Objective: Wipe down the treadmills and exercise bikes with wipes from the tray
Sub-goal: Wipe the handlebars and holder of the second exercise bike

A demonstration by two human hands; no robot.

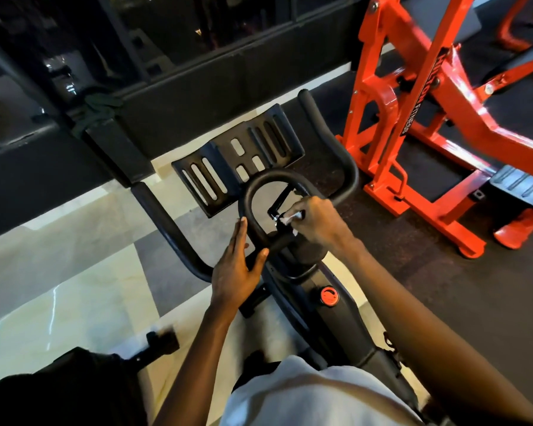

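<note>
Head: right hand [317, 224] pinches wipe [290, 218]; left hand [237, 267] rests on handlebar loop [248, 192].

1. This was a gym; a black exercise bike [336, 318] stood in the foreground, with curved handlebars [166, 222] and a slotted device holder [237, 161] at its front;
2. just beside it on the right stood an orange steel weight machine [379, 118], its label [420, 93] reading "HILTON FITNESS";
3. dark speckled rubber flooring [443, 287] lay under that machine, and pale glossy tiles [59, 287] lay to the left;
4. a dark glazed wall [182, 35] ran behind the equipment.
</note>
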